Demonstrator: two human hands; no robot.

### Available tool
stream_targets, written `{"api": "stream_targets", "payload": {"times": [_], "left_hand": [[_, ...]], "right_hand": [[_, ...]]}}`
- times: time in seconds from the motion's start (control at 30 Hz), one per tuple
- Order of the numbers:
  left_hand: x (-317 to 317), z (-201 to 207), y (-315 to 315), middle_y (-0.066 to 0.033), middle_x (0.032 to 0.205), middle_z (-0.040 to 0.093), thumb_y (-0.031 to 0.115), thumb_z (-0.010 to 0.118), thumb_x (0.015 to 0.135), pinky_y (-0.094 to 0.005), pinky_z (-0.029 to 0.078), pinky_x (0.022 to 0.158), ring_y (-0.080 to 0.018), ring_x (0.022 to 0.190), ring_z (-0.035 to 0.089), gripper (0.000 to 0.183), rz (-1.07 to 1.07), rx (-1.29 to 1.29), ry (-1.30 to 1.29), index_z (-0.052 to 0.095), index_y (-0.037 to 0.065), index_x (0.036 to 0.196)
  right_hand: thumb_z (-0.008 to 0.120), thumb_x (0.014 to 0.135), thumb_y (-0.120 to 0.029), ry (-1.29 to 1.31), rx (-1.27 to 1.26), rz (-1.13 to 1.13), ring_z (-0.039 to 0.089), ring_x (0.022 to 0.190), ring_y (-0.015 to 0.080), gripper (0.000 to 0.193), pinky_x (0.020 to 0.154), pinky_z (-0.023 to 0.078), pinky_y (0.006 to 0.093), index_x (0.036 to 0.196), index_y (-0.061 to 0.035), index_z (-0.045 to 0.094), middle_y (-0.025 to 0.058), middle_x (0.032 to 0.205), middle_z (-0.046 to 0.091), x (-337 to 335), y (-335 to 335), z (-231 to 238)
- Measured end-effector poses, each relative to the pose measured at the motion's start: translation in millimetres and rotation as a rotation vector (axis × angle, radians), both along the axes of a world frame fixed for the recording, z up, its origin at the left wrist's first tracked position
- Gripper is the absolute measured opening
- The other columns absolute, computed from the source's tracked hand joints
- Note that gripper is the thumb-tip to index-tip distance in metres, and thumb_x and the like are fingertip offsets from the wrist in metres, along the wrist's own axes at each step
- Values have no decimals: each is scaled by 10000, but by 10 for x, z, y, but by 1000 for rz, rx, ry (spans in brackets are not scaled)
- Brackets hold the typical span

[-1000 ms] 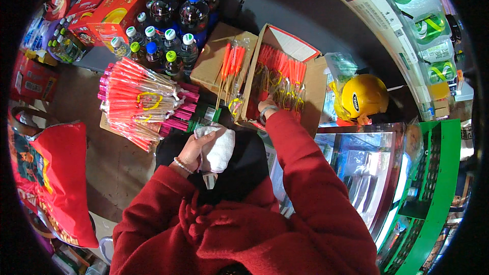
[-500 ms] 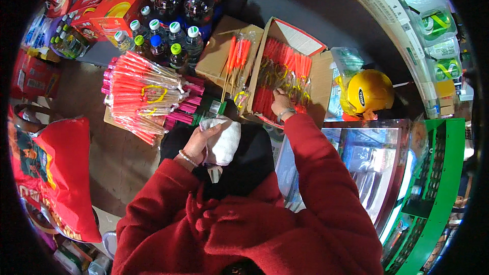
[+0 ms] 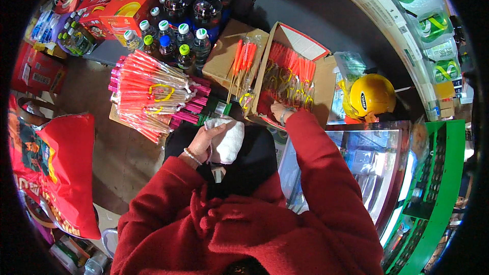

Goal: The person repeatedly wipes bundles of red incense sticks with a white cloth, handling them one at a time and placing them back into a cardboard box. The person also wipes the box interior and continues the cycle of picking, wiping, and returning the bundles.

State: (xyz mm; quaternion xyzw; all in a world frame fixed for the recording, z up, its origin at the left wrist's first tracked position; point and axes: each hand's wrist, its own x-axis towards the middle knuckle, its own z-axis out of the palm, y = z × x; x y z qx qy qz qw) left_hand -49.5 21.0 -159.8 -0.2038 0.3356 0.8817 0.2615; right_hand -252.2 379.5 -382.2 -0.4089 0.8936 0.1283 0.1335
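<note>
A folded white cloth point(image 3: 227, 141) is held in my left hand point(image 3: 199, 143), thumb on top, above my dark-clad lap. My right hand point(image 3: 278, 111) reaches into the near end of an open cardboard box point(image 3: 322, 82). Its fingertips are partly hidden there, so their grip is not clear. Inside the box lie bundles of thin sticks with red-orange tips point(image 3: 298, 69), plastic-wrapped and tied in yellow. A smaller wrapped bundle of orange-tipped sticks point(image 3: 243, 61) rests on a cardboard flap point(image 3: 219, 53) to the left. Further left is a large pile of similar wrapped bundles point(image 3: 147, 91), with magenta ends showing.
Bottles with blue, white and green caps point(image 3: 178, 35) stand behind the pile, beside an orange-red carton point(image 3: 133, 2). A yellow helmet point(image 3: 374, 95) sits right of the box. Nearer are a glass-topped case point(image 3: 364, 158) and green shelving point(image 3: 442, 188). A red bag point(image 3: 69, 173) stands at left.
My right hand has shifted nearer to me, toward the box's front edge. The left hand keeps its hold on the cloth. The whole view has shifted slightly.
</note>
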Motion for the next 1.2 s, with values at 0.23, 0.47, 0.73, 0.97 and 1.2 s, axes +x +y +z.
{"api": "stream_targets", "payload": {"times": [0.23, 0.47, 0.73, 0.97, 1.2], "left_hand": [[-6, -196, -19, -93, 1111, 682, 129, 614, 934, -347, 518, 878, -212, 980, 664, 285, 134, -87, 40, 624, 4, 1189], [-48, -47, -73, -110, 1102, 672, 118, 535, 976, -416, 534, 895, -260, 997, 659, 261, 250, 123, 15, 583, 33, 1218], [32, -137, -187, -110, 1062, 672, 173, 499, 977, -449, 537, 844, -293, 951, 665, 260, 393, 54, -88, 592, 71, 1197], [291, 167, -408, -93, 968, 682, 70, 533, 943, -417, 555, 733, -253, 828, 681, 217, 385, 77, -36, 615, 51, 1143], [541, 242, -751, -92, 982, 689, 22, 580, 918, -360, 570, 742, -219, 827, 694, 251, 327, 214, 124, 592, 15, 1169]], "right_hand": [[603, 851, -126, -103, -200, -536, 629, 1071, 355, 397, 921, 512, 424, 1237, -31, 611, 181, 1101, 679, -6, -557, 892], [644, 868, -52, -79, -909, -776, 661, 1021, 287, 381, 879, 519, 365, 1246, -90, 617, 166, 1084, 693, 380, -1045, 2278], [662, 850, -35, -256, -1080, -532, 683, 847, 217, 292, 742, 531, 328, 1137, -87, 675, 121, 995, 712, 1121, -1910, 2450], [665, 840, -76, -382, -1123, -468, 704, 882, 228, 246, 766, 546, 346, 1083, -72, 700, 132, 943, 726, 747, -2503, 2128], [687, 809, -184, -219, -743, -334, 656, 948, 383, 321, 843, 519, 449, 1104, -59, 672, 184, 993, 701, 394, -3550, 2238]]}}
